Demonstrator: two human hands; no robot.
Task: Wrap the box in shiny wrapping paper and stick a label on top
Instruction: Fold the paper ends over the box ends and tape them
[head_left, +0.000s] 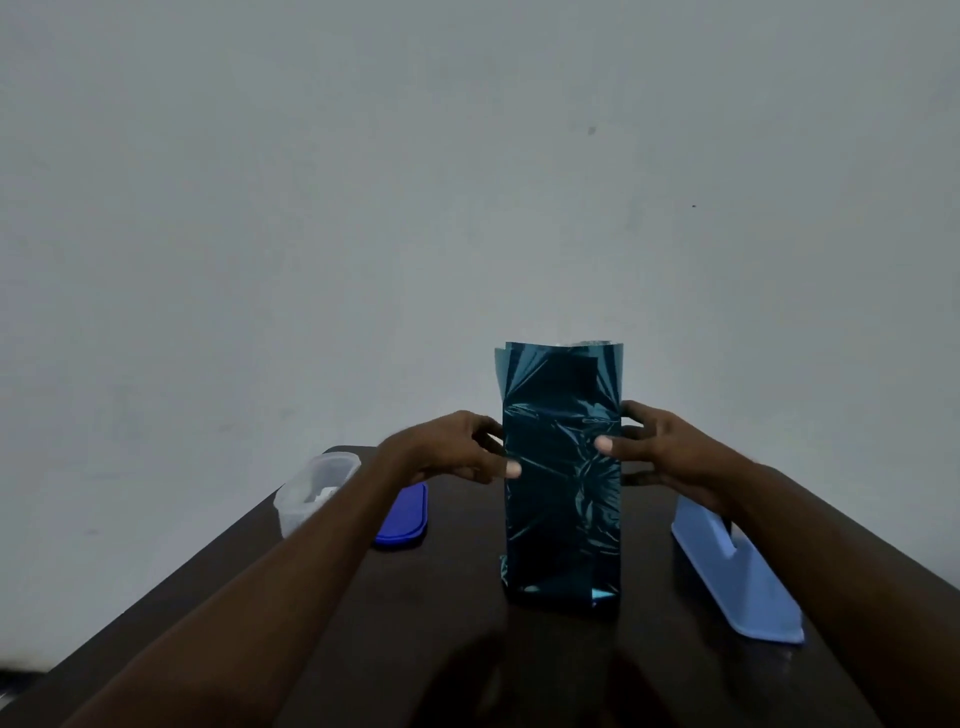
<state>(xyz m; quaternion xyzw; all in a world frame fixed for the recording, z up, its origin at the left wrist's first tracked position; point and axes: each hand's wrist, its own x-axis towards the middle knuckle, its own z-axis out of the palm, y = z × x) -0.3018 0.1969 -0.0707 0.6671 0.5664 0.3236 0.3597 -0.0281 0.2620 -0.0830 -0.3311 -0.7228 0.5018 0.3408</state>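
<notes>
A tall box wrapped in shiny dark blue paper (563, 483) stands upright on the dark table (452, 613). Loose paper sticks up open above the box's top end. My left hand (452, 449) grips the box's left side, thumb on the front face and fingers behind. My right hand (660, 447) grips the right side the same way, thumb on the front. The paper at the bottom end is folded in against the table. No label is in view.
A clear plastic container (311, 493) with something white inside stands at the table's far left, its blue lid (402, 517) lying beside it. A light blue holder (737, 571) lies at the right. A plain wall rises behind the table.
</notes>
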